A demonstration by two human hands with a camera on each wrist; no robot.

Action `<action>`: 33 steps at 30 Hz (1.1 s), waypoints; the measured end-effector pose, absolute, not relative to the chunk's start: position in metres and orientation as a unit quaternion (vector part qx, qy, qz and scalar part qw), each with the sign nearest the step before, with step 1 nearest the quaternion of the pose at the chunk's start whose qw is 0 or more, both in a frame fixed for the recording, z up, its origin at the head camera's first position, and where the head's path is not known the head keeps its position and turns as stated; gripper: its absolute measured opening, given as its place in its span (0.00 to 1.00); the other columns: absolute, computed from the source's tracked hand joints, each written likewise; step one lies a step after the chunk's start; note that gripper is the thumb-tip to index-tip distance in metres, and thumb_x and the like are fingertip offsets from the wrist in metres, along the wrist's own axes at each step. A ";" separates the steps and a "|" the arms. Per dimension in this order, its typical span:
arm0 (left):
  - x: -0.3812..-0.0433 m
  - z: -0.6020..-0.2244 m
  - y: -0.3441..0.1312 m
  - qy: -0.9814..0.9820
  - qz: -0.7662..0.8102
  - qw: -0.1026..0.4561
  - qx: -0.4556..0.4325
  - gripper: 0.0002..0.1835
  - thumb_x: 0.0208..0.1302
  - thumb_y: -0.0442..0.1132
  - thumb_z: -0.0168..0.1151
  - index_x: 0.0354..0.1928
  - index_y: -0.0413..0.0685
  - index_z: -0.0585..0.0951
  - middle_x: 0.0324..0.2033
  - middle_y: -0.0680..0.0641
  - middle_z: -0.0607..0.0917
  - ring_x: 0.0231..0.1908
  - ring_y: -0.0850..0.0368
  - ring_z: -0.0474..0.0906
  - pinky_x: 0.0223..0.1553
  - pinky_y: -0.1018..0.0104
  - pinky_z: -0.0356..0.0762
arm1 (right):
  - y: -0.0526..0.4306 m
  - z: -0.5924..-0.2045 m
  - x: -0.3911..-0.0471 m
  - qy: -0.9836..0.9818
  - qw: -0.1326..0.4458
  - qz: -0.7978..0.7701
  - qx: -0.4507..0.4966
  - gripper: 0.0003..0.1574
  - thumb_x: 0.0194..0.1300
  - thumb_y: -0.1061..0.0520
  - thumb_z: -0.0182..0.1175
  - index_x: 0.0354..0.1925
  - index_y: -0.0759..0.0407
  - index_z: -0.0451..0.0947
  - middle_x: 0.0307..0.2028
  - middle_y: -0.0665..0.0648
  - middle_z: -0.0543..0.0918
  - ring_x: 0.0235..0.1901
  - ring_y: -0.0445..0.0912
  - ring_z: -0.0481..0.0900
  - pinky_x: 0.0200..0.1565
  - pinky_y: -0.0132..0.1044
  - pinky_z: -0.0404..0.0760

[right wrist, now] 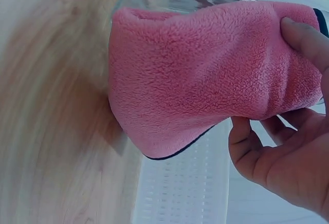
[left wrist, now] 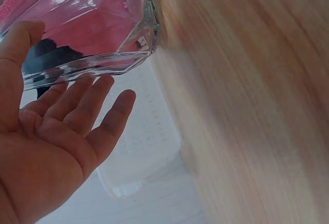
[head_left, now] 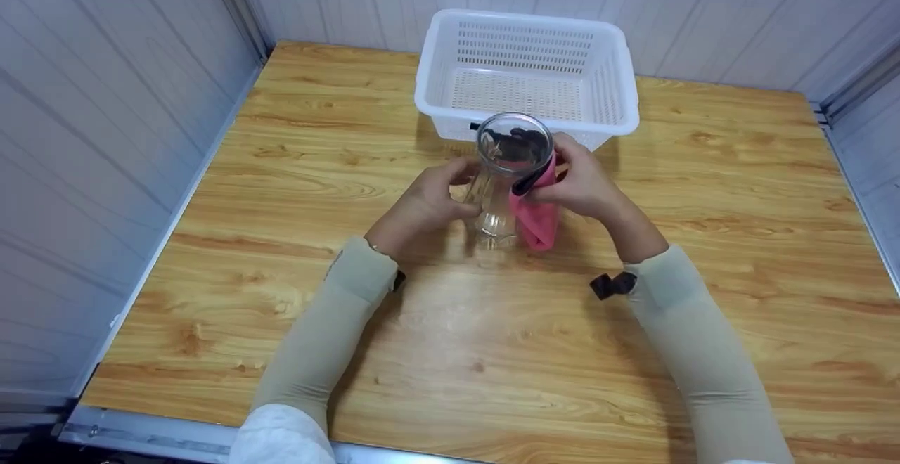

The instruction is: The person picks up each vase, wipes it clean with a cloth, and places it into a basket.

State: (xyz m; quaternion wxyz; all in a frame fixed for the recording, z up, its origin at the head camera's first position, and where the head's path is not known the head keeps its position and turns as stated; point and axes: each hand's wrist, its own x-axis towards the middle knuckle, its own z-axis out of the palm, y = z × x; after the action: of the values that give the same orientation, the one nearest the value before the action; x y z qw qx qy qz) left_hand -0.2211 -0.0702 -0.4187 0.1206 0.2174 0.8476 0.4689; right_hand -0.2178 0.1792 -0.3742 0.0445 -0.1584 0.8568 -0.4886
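One glass (head_left: 498, 200), mouth up, is near the middle of the table (head_left: 478, 337), just on the person's side of the basket (head_left: 520, 49). Along its right side lies a pink cloth (right wrist: 195, 64), reaching from near the rim almost to the base, with dark edging up by the mouth. The right hand (head_left: 583, 183) pinches that cloth high up, thumb on the near face and fingers round the back. Opposite, the left hand (head_left: 429, 197) curves lightly about the glass, thumb in front and fingertips behind, one finger standing off it.

From where I stand, I'd call this wiping the outside: left steadies, right rubs. Whether the base rests on the wood I can't quite make out; the angles don't settle it.

As I judge it, the next move calls for the cloth to be drawn round the wall under even pressure, while the left takes a firmer hold and turns the glass, bringing its bare left side to the cloth. Slick walls like those could slip from so light a touch.
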 end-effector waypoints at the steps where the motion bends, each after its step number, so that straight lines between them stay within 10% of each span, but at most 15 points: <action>1: -0.221 -0.419 -0.070 0.845 0.472 0.123 0.219 0.38 0.52 0.38 0.69 0.68 0.52 0.67 0.63 0.50 0.75 0.64 0.54 0.70 0.67 0.63 0.69 | 0.180 -0.374 -0.218 0.855 0.047 -0.492 -0.156 0.42 0.40 0.60 0.78 0.56 0.58 0.75 0.48 0.54 0.76 0.43 0.47 0.73 0.40 0.33 0.81; 33: -0.228 -0.421 -0.064 0.838 0.480 0.153 0.210 0.40 0.53 0.33 0.70 0.69 0.53 0.65 0.63 0.50 0.75 0.66 0.53 0.69 0.69 0.60 0.67 | 0.190 -0.422 -0.213 0.898 0.058 -0.400 -0.172 0.50 0.32 0.59 0.81 0.57 0.55 0.71 0.49 0.59 0.75 0.48 0.49 0.71 0.53 0.42 0.74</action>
State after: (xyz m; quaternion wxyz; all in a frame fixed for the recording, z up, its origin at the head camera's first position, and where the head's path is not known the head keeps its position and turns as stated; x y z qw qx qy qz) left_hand -0.2279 -0.0642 -0.4212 0.1526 0.2099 0.8383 0.4796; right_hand -0.2135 0.1901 -0.4217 0.0584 -0.1720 0.8985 -0.3996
